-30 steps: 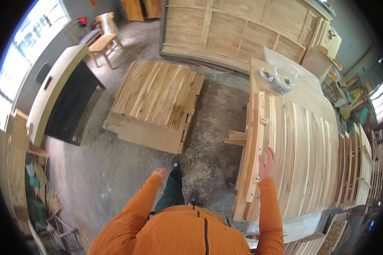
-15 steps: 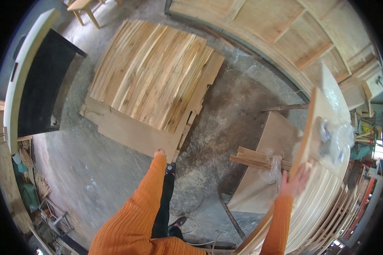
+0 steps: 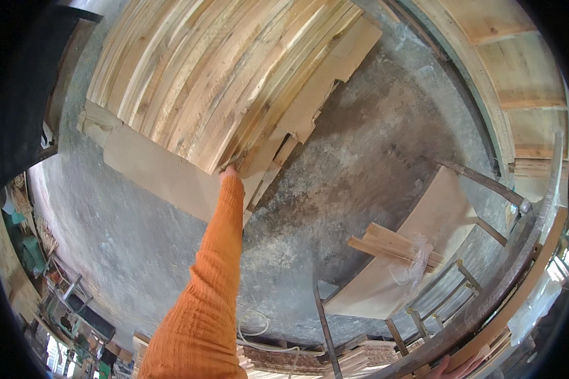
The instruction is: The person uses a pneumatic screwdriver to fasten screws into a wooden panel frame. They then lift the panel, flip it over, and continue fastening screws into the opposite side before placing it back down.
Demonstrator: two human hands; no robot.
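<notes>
My left hand (image 3: 229,171), at the end of a stretched orange-sleeved arm, is at the near corner of a stack of wooden planks (image 3: 215,82). Its fingers appear closed on the end of the lowest plank at that corner, partly hidden by the wood. The pale planks lie side by side in layers on a tan flat sheet (image 3: 164,183) on the floor. My right hand (image 3: 461,368) shows only in part at the lower right edge, fingers stretched out beside the edge of a long board (image 3: 480,347).
Right of the stack, short wood strips (image 3: 392,246) with clear plastic lie on a pale panel (image 3: 417,234). Metal bars (image 3: 480,183) rise near it. A dark panel (image 3: 31,88) stands at far left. Framed wooden panels (image 3: 525,76) stand at upper right. Concrete floor (image 3: 335,183) lies between.
My left hand has reached from the near edge of the tan sheet to the plank ends. My right hand has dropped toward the lower right edge. The view has shifted closer over the stack.
</notes>
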